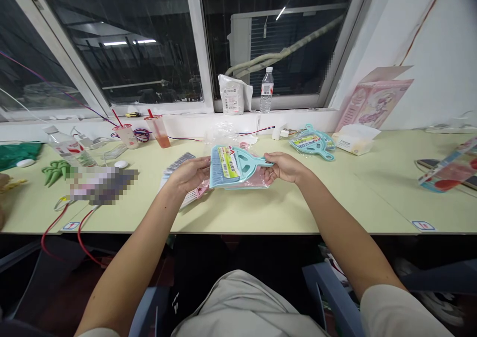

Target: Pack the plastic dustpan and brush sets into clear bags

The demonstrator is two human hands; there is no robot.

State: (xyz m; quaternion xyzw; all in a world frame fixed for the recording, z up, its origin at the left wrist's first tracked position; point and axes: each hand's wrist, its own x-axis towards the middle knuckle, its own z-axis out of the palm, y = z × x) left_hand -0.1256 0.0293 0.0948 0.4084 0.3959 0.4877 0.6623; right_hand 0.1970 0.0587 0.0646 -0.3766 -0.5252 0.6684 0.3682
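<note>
Light-blue brush-and-dustpan set (244, 165) held just above table (283, 212), 1 hand per end. Left hand (192, 174): fingers closed on bristle-end edge. Right hand (283, 169): gripping handle (260, 161) tip. Probably light, stiff plastic; bristles (219, 170) likely flexible; not fragile-looking. Best hold: handle. Long axis left-right, handle pointing right, bristles left.

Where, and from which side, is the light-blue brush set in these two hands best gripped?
Grip the brush set by its handle, probably from the right: that end is narrow and points toward the right hand, so fingers can close around it. The broad bristle end, at the left hand, looks better suited to support.
</note>
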